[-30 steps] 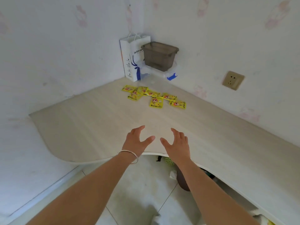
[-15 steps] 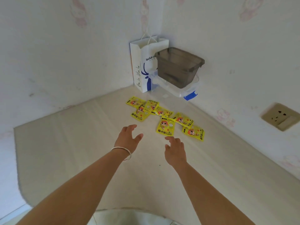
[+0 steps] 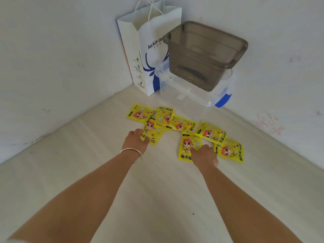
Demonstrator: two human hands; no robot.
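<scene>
Several yellow hand-warmer packets (image 3: 183,124) lie scattered flat on a pale wooden desk (image 3: 84,172) near its corner. My left hand (image 3: 135,140), with a silver bangle on the wrist, has its fingers curled onto the near-left packet (image 3: 154,137), thumb on its printed face. My right hand (image 3: 205,157) sits on the lower right part of another packet (image 3: 186,146), thumb lying on top and fingers curled at its right edge. Both packets still lie on the desk.
In the corner stands a white and blue paper bag (image 3: 150,50). Beside it a dark translucent bin (image 3: 201,55) sits on a clear box with a blue latch (image 3: 223,100). White walls close the desk on the left and right.
Both hands have reached forward from the desk's front edge to the packets. The open, spread fingers have come down and curled onto one packet each. The view has moved closer to the corner.
</scene>
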